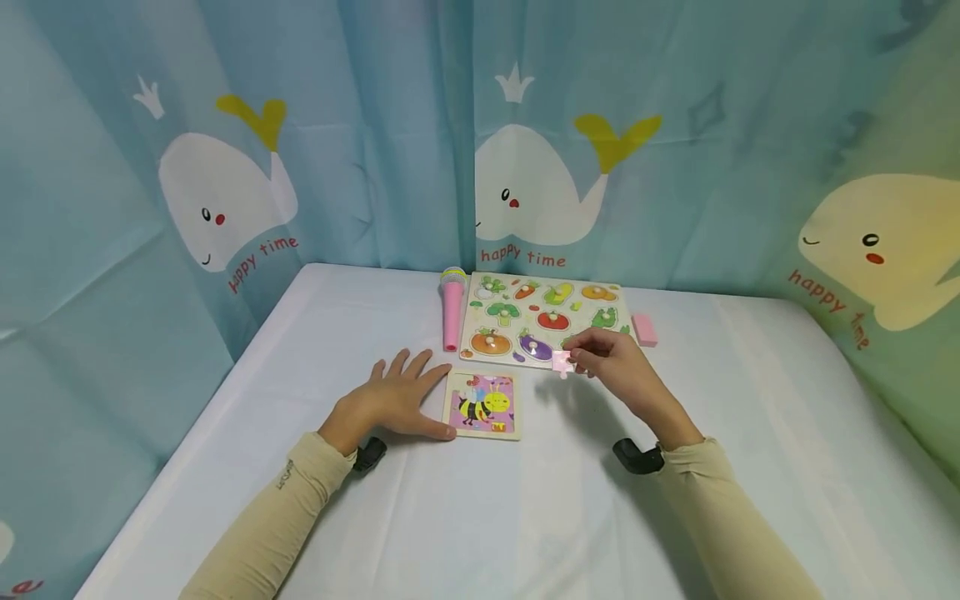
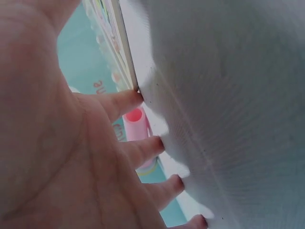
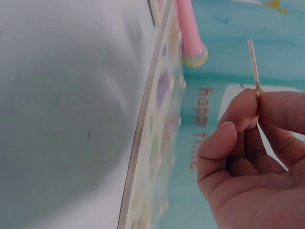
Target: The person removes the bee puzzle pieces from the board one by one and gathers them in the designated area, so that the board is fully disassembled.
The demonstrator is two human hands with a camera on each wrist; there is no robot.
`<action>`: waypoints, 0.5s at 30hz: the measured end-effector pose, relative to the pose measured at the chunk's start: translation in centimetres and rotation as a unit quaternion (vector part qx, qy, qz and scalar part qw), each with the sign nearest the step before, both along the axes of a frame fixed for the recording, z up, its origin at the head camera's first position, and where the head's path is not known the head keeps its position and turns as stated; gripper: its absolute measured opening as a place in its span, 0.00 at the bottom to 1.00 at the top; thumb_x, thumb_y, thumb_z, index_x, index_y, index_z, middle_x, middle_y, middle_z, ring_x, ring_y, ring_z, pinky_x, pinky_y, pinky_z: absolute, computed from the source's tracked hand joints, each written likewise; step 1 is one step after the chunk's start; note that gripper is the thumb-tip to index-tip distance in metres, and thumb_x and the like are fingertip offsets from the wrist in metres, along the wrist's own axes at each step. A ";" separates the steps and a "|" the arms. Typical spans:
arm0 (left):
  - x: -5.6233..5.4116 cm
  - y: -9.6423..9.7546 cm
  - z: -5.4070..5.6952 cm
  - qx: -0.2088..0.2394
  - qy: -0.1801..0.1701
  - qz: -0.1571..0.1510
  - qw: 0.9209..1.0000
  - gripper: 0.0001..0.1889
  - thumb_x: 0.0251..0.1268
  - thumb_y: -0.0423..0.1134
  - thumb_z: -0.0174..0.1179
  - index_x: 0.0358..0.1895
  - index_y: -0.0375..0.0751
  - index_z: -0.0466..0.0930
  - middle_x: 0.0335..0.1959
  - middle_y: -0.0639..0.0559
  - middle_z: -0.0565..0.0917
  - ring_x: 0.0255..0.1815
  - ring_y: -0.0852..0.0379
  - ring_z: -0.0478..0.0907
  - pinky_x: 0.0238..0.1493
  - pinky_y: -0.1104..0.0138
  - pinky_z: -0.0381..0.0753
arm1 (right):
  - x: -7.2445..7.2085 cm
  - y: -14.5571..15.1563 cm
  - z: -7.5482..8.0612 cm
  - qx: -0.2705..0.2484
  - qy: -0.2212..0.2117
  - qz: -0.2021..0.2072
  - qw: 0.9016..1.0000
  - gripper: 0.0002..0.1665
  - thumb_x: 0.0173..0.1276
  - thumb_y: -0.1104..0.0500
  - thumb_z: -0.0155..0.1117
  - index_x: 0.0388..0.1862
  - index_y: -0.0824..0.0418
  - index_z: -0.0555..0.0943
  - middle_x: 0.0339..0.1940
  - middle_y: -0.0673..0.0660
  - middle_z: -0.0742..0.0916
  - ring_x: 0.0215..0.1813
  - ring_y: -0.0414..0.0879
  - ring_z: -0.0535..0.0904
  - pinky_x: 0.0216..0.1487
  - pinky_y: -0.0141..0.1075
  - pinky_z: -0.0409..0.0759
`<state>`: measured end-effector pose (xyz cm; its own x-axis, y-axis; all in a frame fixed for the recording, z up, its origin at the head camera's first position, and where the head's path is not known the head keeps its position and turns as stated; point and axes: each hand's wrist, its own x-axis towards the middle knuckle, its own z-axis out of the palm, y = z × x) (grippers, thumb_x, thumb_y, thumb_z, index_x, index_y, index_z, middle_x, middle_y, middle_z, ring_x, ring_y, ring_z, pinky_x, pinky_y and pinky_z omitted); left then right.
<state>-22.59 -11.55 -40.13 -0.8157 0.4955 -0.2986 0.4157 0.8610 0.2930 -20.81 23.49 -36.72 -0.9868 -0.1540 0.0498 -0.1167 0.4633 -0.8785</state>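
A square bee jigsaw puzzle [image 1: 483, 405] in a light wooden frame lies on the table. My left hand [image 1: 401, 400] has its fingers spread, with thumb and index fingertip at the frame's left edge; in the left wrist view its fingertips [image 2: 136, 97] rest on the cloth. My right hand [image 1: 611, 367] pinches a pink jigsaw piece [image 1: 561, 362] between thumb and fingers, raised in front of the vegetable board's near edge. The right wrist view shows this thin piece [image 3: 254, 64] edge-on, above the table.
Behind the bee puzzle lies a vegetable peg puzzle board [image 1: 551, 321]. A pink toy microphone [image 1: 452, 312] lies along its left side, and a pink block [image 1: 644, 330] sits at its right. The white-clothed table [image 1: 555, 517] ends at a blue whale-print curtain [image 1: 390, 167].
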 end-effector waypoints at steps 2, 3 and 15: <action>0.0 0.0 0.0 -0.003 0.001 0.000 1.000 0.59 0.60 0.73 0.69 0.88 0.50 0.53 0.89 0.39 0.46 0.86 0.29 0.38 0.78 0.30 0.40 | 0.1 0.8 0.1 0.000 0.001 -0.008 1.000 0.12 0.81 0.66 0.60 0.55 0.73 0.84 0.43 0.61 0.88 0.42 0.52 0.81 0.45 0.40 0.83; 0.0 0.1 0.0 -0.004 0.002 0.001 1.000 0.59 0.60 0.73 0.69 0.88 0.50 0.53 0.89 0.39 0.46 0.86 0.29 0.39 0.78 0.30 0.40 | 0.2 1.1 0.1 0.000 0.002 -0.012 1.000 0.12 0.81 0.66 0.60 0.55 0.74 0.84 0.42 0.61 0.88 0.41 0.51 0.81 0.45 0.39 0.83; 0.1 0.2 0.1 0.001 0.000 0.001 1.000 0.59 0.60 0.72 0.70 0.88 0.48 0.54 0.88 0.38 0.47 0.86 0.28 0.39 0.78 0.29 0.41 | 0.4 5.7 -0.7 0.021 -0.011 -0.063 0.998 0.14 0.82 0.65 0.59 0.57 0.75 0.82 0.43 0.58 0.87 0.39 0.46 0.81 0.39 0.35 0.80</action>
